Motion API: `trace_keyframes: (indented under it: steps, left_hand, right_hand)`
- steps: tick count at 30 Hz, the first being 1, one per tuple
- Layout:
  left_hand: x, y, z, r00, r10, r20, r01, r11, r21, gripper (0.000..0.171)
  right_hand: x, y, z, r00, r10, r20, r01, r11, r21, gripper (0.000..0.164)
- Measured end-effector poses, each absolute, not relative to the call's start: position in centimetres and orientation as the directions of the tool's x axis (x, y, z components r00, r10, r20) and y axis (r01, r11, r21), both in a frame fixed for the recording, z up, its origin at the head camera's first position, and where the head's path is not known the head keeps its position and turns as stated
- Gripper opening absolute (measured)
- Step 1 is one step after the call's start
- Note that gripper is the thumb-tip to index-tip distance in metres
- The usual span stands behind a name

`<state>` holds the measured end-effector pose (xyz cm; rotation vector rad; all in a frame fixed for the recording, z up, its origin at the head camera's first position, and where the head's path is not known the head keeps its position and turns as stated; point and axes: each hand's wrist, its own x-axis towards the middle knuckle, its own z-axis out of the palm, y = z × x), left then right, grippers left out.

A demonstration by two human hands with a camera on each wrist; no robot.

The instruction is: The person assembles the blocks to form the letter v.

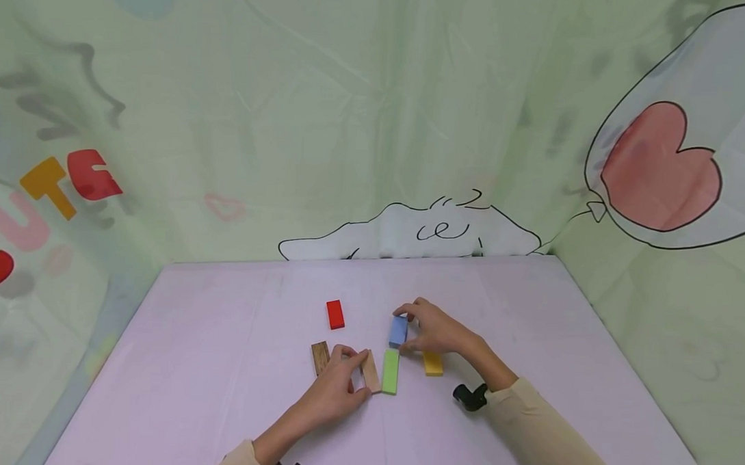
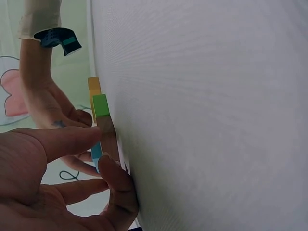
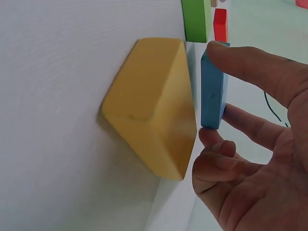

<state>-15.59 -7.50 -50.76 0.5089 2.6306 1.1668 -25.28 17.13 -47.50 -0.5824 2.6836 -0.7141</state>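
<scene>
My right hand pinches a blue block between thumb and fingers, just beyond the far end of a light green block. In the right wrist view the thumb lies on one end of that blue block and fingertips on the other. My left hand holds a pale wooden block by its two ends, left of the green block and slightly slanted to it. A dark brown wooden block lies left of this hand, partly hidden by it.
A yellow block lies by the right wrist, large in the right wrist view. Farther back on the pale cloth-covered table is a red block. A printed curtain stands behind the table's far edge.
</scene>
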Motion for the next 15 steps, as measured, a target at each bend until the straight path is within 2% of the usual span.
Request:
trace_keyframes:
  steps: [15]
  left_hand:
    - [-15.62, -7.58, -50.70, -0.914, 0.401, -0.060, 0.223, 0.619, 0.753, 0.065]
  right_hand:
    - [-25.17, 16.85, -47.43, -0.852, -0.481, -0.204, -0.317, 0.786, -0.530, 0.063]
